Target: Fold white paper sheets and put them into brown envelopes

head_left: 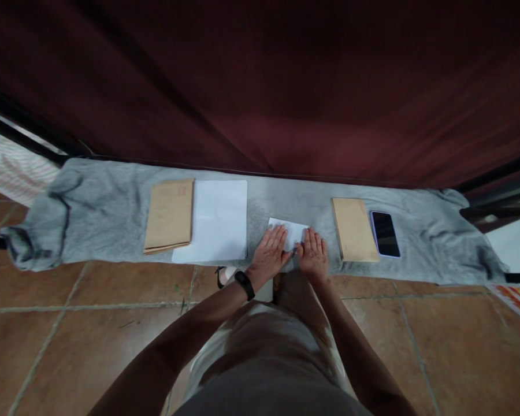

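Observation:
A folded sheet of white paper point(293, 232) lies in front of me on the grey cloth. Flat on its left side rests my left hand point(269, 249), fingers stretched out, with a black band on the wrist. My right hand point(314, 254) presses down on the right side of the same paper, its fingers also extended. Both palms cover part of the sheet, so its lower edge is partly hidden. To the left is a stack of white paper point(220, 222), overlapped by a pile of brown envelopes point(170, 215). Right of my hands lies another pile of brown envelopes point(354, 230).
A phone point(385, 234) with a purple case lies beside the right envelopes. The grey cloth point(104, 214) covers a narrow surface, bunched at both ends. Behind it hangs a dark red curtain point(260, 86). Tiled floor point(125, 335) shows below the front edge.

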The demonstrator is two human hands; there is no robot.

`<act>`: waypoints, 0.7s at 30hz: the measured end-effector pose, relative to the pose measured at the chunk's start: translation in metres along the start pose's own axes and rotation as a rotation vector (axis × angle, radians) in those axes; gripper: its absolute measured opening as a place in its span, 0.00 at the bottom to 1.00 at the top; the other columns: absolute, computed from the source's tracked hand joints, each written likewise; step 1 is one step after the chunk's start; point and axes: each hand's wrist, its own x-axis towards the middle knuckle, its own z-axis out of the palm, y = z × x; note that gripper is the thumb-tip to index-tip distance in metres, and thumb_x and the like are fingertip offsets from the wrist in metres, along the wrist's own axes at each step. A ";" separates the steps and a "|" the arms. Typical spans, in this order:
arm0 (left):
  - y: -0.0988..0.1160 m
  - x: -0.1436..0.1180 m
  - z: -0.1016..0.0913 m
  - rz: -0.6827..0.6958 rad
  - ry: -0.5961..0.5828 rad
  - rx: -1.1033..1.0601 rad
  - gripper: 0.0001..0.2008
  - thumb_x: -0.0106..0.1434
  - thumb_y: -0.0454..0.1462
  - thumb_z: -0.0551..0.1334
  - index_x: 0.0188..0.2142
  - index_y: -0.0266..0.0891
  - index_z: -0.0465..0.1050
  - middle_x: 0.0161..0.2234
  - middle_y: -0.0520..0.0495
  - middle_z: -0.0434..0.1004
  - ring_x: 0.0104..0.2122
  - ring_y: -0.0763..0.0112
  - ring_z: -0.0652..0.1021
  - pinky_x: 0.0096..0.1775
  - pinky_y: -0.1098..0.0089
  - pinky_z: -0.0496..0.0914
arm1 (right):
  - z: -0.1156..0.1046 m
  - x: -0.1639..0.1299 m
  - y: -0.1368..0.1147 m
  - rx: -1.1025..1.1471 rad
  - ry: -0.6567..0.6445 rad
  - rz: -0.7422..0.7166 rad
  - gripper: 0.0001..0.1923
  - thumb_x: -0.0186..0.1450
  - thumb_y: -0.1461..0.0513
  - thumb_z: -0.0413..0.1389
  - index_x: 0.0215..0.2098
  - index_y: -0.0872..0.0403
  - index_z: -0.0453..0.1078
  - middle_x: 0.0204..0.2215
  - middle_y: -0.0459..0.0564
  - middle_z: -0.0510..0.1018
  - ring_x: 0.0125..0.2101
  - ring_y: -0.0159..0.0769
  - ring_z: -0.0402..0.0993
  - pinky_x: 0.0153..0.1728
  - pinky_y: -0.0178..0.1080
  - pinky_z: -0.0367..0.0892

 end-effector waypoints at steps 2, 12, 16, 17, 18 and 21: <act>0.002 0.010 0.003 0.036 0.022 -0.041 0.31 0.73 0.41 0.49 0.70 0.26 0.52 0.71 0.30 0.52 0.72 0.54 0.51 0.70 0.46 0.48 | 0.000 0.000 -0.001 0.002 0.002 -0.001 0.31 0.76 0.53 0.41 0.72 0.62 0.55 0.68 0.64 0.62 0.68 0.54 0.57 0.66 0.59 0.52; -0.006 0.022 0.015 0.069 -0.007 -0.003 0.28 0.74 0.43 0.50 0.69 0.36 0.57 0.72 0.38 0.54 0.72 0.56 0.54 0.70 0.47 0.46 | 0.002 0.000 0.001 -0.010 0.004 -0.006 0.30 0.76 0.53 0.42 0.71 0.61 0.56 0.68 0.63 0.63 0.68 0.52 0.58 0.66 0.58 0.51; -0.006 0.023 0.014 0.059 -0.017 0.018 0.28 0.73 0.44 0.51 0.69 0.37 0.58 0.72 0.37 0.54 0.71 0.54 0.55 0.70 0.46 0.47 | -0.001 0.005 -0.003 0.009 -0.014 0.021 0.30 0.76 0.56 0.42 0.71 0.62 0.56 0.68 0.64 0.62 0.69 0.51 0.55 0.67 0.58 0.50; -0.006 0.023 0.014 0.058 -0.019 0.021 0.28 0.73 0.43 0.51 0.69 0.36 0.57 0.72 0.37 0.54 0.71 0.53 0.55 0.70 0.46 0.47 | -0.002 0.007 -0.005 0.017 -0.027 0.019 0.29 0.76 0.56 0.41 0.71 0.62 0.56 0.69 0.63 0.61 0.69 0.50 0.54 0.68 0.58 0.49; -0.005 0.023 0.015 0.059 -0.022 0.025 0.28 0.73 0.43 0.51 0.70 0.36 0.57 0.72 0.37 0.54 0.71 0.54 0.55 0.70 0.46 0.47 | -0.002 0.010 -0.009 0.029 -0.042 0.009 0.29 0.76 0.56 0.41 0.71 0.61 0.56 0.69 0.63 0.61 0.70 0.49 0.53 0.68 0.57 0.48; -0.006 0.024 0.016 0.078 -0.035 0.043 0.29 0.73 0.40 0.50 0.71 0.34 0.54 0.72 0.36 0.53 0.72 0.54 0.54 0.70 0.46 0.46 | -0.001 0.015 -0.019 0.073 -0.098 -0.049 0.29 0.76 0.56 0.39 0.71 0.59 0.56 0.69 0.60 0.61 0.70 0.46 0.53 0.69 0.55 0.47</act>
